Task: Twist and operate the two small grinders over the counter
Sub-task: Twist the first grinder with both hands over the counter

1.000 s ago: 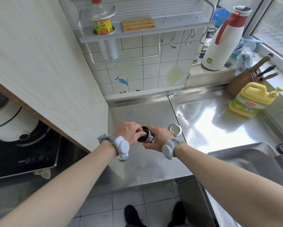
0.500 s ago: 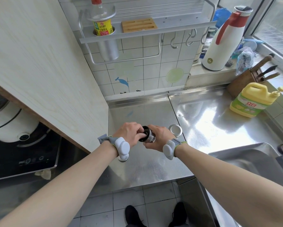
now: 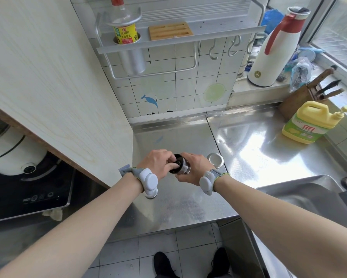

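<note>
Head view has both of my hands meeting over the steel desk (image 3: 248, 149), near its front edge and toward the left end. My left hand (image 3: 158, 162) curls its fingers over the dark end of a small grinder (image 3: 179, 167), and my right hand (image 3: 193, 169) wraps round its metal body from the other side; the grinder lies tilted between them, held off the desk surface. A second small round metal piece (image 3: 215, 160) stands on the desk just beside my right hand, and I cannot tell whether it is the other grinder or a cap. Another pale round thing (image 3: 151, 194) shows on the desk under my left wrist, mostly hidden by the grey wrist band (image 3: 147, 179). Toward the desk's back right corner sit a yellow dish soap jug (image 3: 307, 122) and a wooden knife block (image 3: 301, 99). A sink (image 3: 301, 195) opens at the right end, and a black induction hob (image 3: 28, 193) lies beyond the left end.
</note>
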The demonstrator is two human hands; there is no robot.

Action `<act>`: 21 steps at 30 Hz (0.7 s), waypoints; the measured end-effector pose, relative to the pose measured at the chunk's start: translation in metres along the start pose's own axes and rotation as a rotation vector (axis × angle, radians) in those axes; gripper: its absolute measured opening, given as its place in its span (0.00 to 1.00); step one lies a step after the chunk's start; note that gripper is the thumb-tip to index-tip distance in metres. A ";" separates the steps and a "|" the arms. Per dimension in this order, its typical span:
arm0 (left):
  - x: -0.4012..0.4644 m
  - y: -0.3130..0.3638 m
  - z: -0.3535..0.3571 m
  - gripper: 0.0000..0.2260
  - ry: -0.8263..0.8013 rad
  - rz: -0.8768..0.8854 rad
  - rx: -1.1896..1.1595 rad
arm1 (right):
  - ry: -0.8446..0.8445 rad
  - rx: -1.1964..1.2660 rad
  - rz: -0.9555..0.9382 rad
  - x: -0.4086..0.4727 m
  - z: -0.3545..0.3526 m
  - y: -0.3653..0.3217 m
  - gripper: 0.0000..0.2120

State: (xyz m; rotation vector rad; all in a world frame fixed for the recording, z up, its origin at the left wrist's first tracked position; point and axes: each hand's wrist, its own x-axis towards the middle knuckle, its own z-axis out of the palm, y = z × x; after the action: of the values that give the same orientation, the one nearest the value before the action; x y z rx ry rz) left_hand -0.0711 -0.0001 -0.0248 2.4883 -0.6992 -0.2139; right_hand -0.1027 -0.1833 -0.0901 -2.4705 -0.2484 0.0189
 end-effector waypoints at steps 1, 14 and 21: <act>-0.001 0.000 0.000 0.08 -0.005 0.024 -0.014 | -0.007 0.002 0.004 0.000 0.000 0.001 0.18; 0.000 0.000 -0.003 0.08 -0.001 0.001 -0.006 | 0.012 0.015 -0.010 0.001 0.001 -0.001 0.18; -0.003 -0.001 -0.002 0.08 -0.020 0.064 -0.040 | -0.012 0.019 -0.004 0.001 0.000 0.001 0.18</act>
State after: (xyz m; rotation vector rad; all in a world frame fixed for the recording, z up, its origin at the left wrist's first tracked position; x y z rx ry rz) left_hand -0.0728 0.0030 -0.0235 2.4252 -0.7736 -0.2276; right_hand -0.1009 -0.1844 -0.0906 -2.4512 -0.2568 0.0341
